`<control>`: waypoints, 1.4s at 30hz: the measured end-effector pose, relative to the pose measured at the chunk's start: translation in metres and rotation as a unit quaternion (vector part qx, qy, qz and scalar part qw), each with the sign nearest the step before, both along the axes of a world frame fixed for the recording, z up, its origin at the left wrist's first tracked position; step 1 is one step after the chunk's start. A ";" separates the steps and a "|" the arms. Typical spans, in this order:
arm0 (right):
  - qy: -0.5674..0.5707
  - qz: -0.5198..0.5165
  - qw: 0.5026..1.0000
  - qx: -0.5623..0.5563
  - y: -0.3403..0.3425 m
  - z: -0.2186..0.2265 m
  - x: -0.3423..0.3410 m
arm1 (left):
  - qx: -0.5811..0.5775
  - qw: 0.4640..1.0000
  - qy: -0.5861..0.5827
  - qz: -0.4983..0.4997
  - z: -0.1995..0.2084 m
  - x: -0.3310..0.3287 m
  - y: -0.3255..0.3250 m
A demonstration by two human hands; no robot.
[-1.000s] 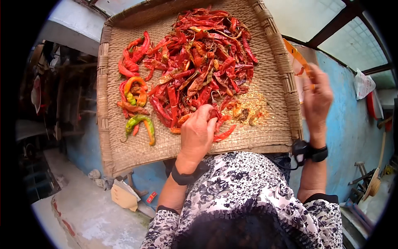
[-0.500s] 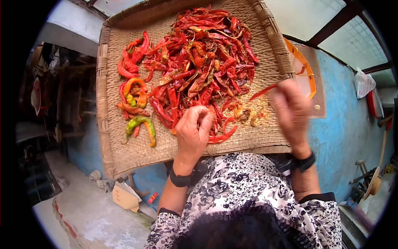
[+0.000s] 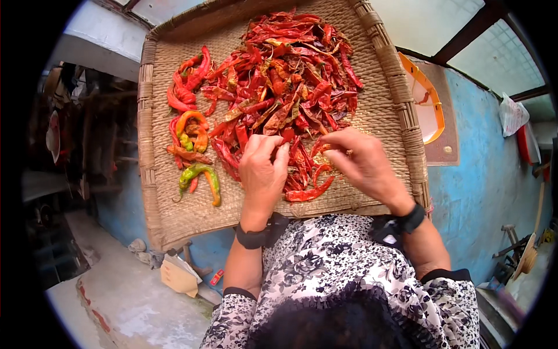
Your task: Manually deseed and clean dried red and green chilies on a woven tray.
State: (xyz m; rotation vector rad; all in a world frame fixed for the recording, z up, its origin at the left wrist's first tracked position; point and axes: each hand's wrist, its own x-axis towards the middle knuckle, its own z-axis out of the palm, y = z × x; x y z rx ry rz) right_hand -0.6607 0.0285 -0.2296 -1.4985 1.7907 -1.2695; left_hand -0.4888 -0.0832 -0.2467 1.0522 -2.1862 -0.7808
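A heap of dried red chili peppers (image 3: 279, 87) lies on a woven tray (image 3: 381, 104) in front of me. At the heap's near edge is my left hand (image 3: 263, 174), its fingers curled together by a bit of red pepper; whether it grips that is hidden. My right hand (image 3: 363, 163) bends over the heap's lower right side, thumb and fingers curled inward, and what lies between them cannot be made out. Several dried peppers lie between the two hands. One curved red pepper (image 3: 309, 193) rests near the tray's front rim.
Fresher red peppers (image 3: 185, 93) and a green-orange pepper (image 3: 200, 174) sit along the tray's left side. An orange-rimmed container (image 3: 433, 104) with a red piece inside stands beyond the tray's right edge. Papers (image 3: 177, 276) lie at lower left, and a straw hat (image 3: 525, 256) at far right.
My right hand has come left from the tray's right side to the heap; the long red pepper seen by it no longer shows. My left hand has shifted slightly up.
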 end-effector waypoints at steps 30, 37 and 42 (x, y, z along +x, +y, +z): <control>0.070 0.034 0.997 -0.005 -0.013 -0.013 0.012 | 0.034 0.999 0.004 0.000 0.008 0.002 0.004; -0.052 0.069 0.996 -0.013 -0.028 -0.007 0.032 | 0.232 0.944 0.220 -0.082 0.011 0.011 0.009; 0.069 -0.080 0.991 -0.076 -0.005 0.021 0.006 | 0.218 0.957 0.193 -0.016 0.007 0.021 0.011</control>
